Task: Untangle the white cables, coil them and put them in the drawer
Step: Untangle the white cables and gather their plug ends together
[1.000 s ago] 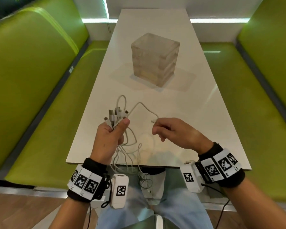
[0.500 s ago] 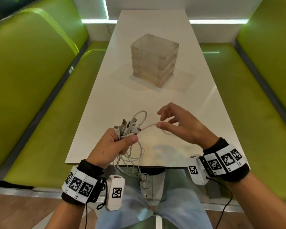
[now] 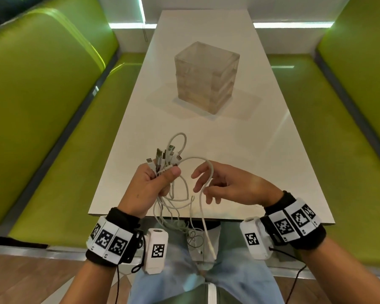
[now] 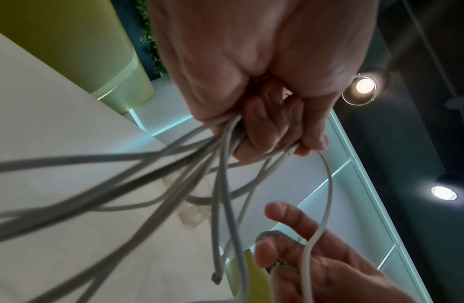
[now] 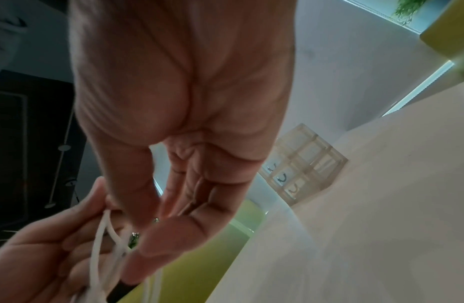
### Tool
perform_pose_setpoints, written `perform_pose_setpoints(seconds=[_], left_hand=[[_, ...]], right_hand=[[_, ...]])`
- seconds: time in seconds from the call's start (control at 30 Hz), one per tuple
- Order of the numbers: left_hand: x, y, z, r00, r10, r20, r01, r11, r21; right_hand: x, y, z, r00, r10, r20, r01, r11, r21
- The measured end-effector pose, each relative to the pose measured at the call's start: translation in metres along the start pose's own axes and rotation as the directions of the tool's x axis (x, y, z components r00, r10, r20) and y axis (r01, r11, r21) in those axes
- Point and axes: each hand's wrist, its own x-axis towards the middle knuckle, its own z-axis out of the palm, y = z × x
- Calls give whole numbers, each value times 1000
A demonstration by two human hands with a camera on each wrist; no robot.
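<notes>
My left hand [image 3: 156, 183] grips a bundle of white cables [image 3: 184, 202] just below their plugs [image 3: 162, 156], which stick up in a fan above the fist. The slack hangs tangled past the table edge onto my lap. One cable arcs from the bundle over to my right hand [image 3: 213, 185], whose fingers are spread and fairly straight, and lies across them. In the left wrist view the cables [image 4: 220, 184] fan out of the fist and one strand crosses the right hand [image 4: 316, 264]. The translucent drawer unit [image 3: 206, 77] stands mid-table, drawers closed.
The white table [image 3: 261, 150] runs away from me between two green benches [image 3: 42, 106]. The drawer unit [image 5: 303, 164] is the only thing standing on it. Both hands hover over the near table edge.
My right hand let go of the cable end it pinched, swung toward the bundle and spread its fingers under a loop. The left hand rose slightly with the bundle.
</notes>
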Motion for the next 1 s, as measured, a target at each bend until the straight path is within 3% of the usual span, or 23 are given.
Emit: perform_pose_setpoints(seconds=[0.23, 0.33, 0.43, 0.5, 0.57, 0.6, 0.67, 0.77, 0.87, 1.0], left_hand=[[-1, -5, 0, 999, -13, -34, 15, 999, 52], [2, -5, 4, 992, 10, -124, -15, 999, -37], [3, -4, 2, 982, 15, -191, -46, 987, -157], [3, -2, -1, 981, 16, -193, -54, 980, -190], [3, -1, -2, 984, 14, -176, -52, 976, -211], [3, -1, -3, 986, 11, -164, -48, 974, -223], [3, -1, -2, 991, 5, -136, -37, 970, -239], [3, 0, 3, 997, 6, -79, -22, 977, -211], [3, 0, 13, 1000, 13, -26, -17, 988, -156], [1, 0, 14, 999, 30, -34, -34, 988, -150]], right_hand=[[-6, 11, 7, 998, 31, 59, -37, 994, 100], [-1, 26, 14, 990, 92, 110, -64, 970, -233], [-1, 42, 27, 955, 164, 247, 0, 833, -553], [-5, 49, 33, 958, 193, 212, -11, 763, -646], [-11, 51, 31, 989, 129, 69, -44, 716, -696], [-12, 50, 27, 997, 70, -12, -59, 720, -692], [-14, 39, 14, 986, -25, -165, -75, 813, -577], [-13, 4, 6, 965, -70, -253, 12, 975, -221], [-4, -22, 16, 952, -111, -285, 106, 994, -33], [4, -23, 28, 882, -180, -436, 190, 982, -20]])
